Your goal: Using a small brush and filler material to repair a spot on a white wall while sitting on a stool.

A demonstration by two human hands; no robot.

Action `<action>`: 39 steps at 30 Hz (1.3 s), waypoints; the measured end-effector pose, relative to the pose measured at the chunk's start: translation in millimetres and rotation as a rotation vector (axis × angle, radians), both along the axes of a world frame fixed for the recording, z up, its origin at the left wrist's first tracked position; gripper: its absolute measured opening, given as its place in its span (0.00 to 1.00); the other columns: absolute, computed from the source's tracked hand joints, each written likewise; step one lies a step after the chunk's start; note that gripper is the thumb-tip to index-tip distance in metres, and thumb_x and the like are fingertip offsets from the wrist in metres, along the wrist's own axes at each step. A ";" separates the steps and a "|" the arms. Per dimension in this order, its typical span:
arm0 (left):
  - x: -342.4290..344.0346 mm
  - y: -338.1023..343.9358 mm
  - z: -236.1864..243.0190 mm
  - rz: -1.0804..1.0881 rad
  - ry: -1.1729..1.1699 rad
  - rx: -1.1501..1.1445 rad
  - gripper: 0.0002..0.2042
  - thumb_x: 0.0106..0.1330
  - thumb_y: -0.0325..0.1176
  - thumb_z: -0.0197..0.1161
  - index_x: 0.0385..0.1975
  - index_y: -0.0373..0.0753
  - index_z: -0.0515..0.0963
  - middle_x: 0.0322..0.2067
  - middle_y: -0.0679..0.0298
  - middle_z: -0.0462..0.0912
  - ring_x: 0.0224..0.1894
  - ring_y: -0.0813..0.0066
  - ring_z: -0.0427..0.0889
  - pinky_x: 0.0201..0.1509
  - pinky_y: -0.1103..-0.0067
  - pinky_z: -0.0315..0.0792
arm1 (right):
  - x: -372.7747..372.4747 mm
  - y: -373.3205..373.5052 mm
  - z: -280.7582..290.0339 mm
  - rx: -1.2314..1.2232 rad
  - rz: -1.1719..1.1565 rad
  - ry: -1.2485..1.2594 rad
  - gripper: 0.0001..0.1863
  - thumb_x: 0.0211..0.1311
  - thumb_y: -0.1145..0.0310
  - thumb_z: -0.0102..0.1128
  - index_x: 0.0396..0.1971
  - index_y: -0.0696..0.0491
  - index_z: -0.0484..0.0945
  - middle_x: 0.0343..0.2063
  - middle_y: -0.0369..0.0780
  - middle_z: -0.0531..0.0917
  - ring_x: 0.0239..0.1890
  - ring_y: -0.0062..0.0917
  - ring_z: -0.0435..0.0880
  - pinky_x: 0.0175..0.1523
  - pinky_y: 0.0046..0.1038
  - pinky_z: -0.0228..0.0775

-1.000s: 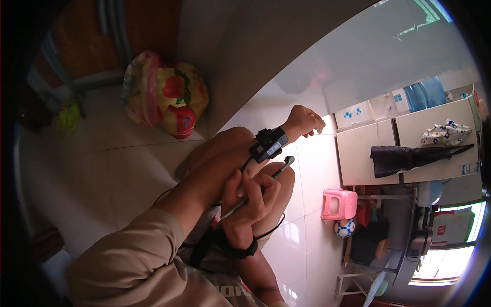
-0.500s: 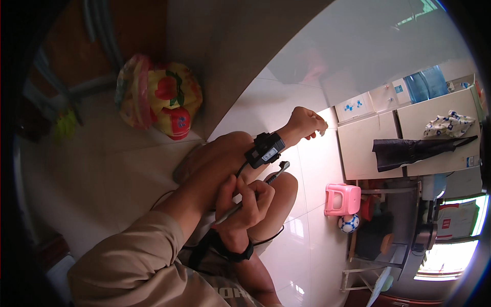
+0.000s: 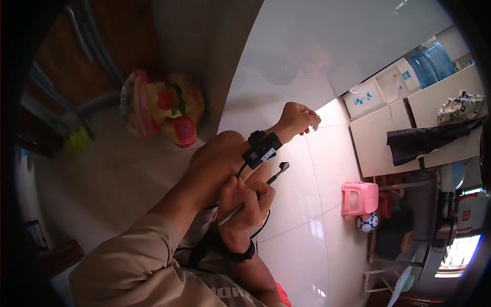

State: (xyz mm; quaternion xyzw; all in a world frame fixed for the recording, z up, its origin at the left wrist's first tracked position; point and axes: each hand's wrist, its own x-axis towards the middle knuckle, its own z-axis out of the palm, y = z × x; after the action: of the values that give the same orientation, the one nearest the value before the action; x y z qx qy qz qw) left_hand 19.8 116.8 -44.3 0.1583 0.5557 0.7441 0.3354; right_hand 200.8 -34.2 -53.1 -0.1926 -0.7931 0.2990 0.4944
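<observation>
My left hand [image 3: 296, 122] reaches away from me with its fingers curled closed. A small pale bit shows at the fingertips, too small to name. On the left wrist sits a black box-shaped device [image 3: 262, 151] on a strap, and a thin cable [image 3: 241, 170] runs from it. Below that forearm my right hand [image 3: 244, 204] is closed around a dark grey toothbrush [image 3: 279, 173], its black-bristled head pointing up and away. The right fingertips are close to the cable; I cannot tell whether they touch it. A black band [image 3: 243, 253] circles the right wrist.
A glossy grey panel [image 3: 327, 41] rises ahead. At left stands a yellow and red patterned bag [image 3: 174, 110]. On the tiled floor at right are a pink stool [image 3: 362, 198] and a ball [image 3: 367, 223]. White cabinets [image 3: 383, 146] with a dark cloth [image 3: 424, 145] stand beyond.
The view has swung, so stool, ball and cabinets sit farther right in it. My left hand is slightly farther left in the picture. The right hand keeps its hold on the toothbrush.
</observation>
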 end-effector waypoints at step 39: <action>4.8 -65.1 54.9 0.071 1.026 -0.165 0.06 0.59 0.28 0.74 0.31 0.34 0.86 0.32 0.62 0.87 0.23 0.79 0.79 0.29 0.81 0.73 | -7.1 11.7 29.3 -0.298 0.234 0.201 0.25 0.43 0.76 0.84 0.44 0.53 0.84 0.35 0.38 0.71 0.35 0.27 0.73 0.37 0.24 0.65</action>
State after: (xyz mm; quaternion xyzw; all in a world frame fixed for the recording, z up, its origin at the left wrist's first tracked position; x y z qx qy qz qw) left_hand 24.6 51.7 10.6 0.4566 0.7104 0.5356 0.0059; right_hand 193.8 -22.5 -23.8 -0.1394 -0.7038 0.4858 0.4992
